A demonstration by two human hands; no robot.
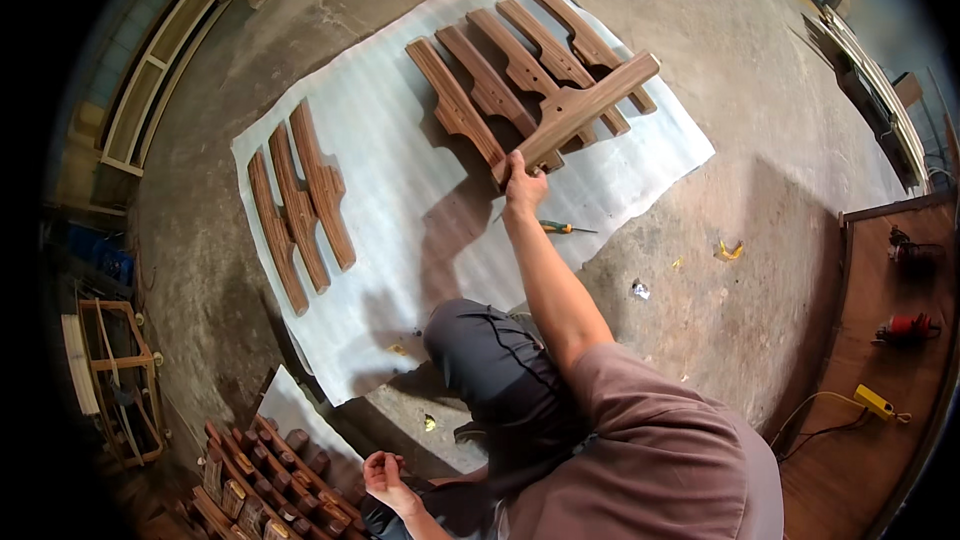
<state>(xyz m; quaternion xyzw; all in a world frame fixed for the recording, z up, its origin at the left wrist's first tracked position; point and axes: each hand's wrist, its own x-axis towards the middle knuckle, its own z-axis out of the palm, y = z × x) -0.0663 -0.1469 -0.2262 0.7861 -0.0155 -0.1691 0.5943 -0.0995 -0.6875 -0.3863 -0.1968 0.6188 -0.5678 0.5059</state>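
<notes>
The right hand [524, 183] grasps a contoured wooden bar [592, 108] above similar bars [453, 108], apparently positioning it; lowering would need careful levelling. The left hand [391, 485], loosely relaxed, seems empty.

Concrete floor [770, 130], grey-brown, stained. On it, right: crumpled yellow scrap [731, 251]; small silvery scrap [640, 290] a bit nearer. Far right: long strips [872, 80] piled together. Right: brown wooden surface [850, 470], red-and-black tool [908, 328] on it, can't make out kind from here; nearer, yellow box [874, 402] with cable [822, 395]. Far left: long pale wooden frame [155, 62], crosspiece midway. Left, nearer: blue items [105, 262], dim; nearer again, brown wooden frame [120, 364].
</notes>
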